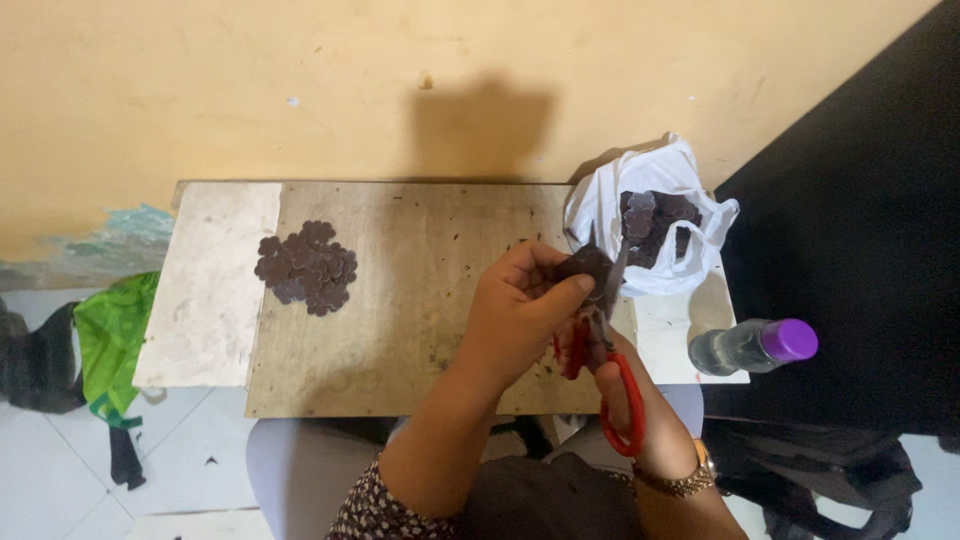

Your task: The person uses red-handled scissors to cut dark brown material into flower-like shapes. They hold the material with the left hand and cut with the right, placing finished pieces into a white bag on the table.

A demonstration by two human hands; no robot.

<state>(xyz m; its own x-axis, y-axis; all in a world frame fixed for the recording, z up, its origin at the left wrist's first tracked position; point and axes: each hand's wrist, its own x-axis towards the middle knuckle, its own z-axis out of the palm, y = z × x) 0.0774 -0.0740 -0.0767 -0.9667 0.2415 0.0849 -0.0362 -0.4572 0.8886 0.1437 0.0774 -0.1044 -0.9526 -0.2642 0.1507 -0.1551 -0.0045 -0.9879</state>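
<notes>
At the far left, on the white tiled floor (60, 470), lies a crumpled green bag (115, 345) of thin, glossy plastic beside a dark bundle of cloth. The desk (420, 300) is a flat wooden board, scuffed and speckled, with a paler, chalky strip along its left end. On the bare wood left of centre sits a loose pile of cut pieces (308, 267), dark brown, flat and matte, each with a scalloped, flower-like outline, overlapping one another. Right of centre, above the desk, the left hand (522, 310) is curled shut, thumb pressed against the fingers, pinching a dark brown piece (588, 265) of the same material by its edge. Just beside it, the right hand (625, 395) is closed through the red plastic loops of a pair of scissors (606, 340), whose metal blades point up and meet the held piece; how far the blades are parted cannot be told. A gold-coloured bracelet (683, 483) circles the right wrist. Behind the hands, at the desk's right rear corner, a crinkled white plastic bag (655, 215) gapes open, holding more dark brown scalloped pieces. At the right edge lies a clear plastic bottle (752, 346) on its side, with a smooth purple cap.
</notes>
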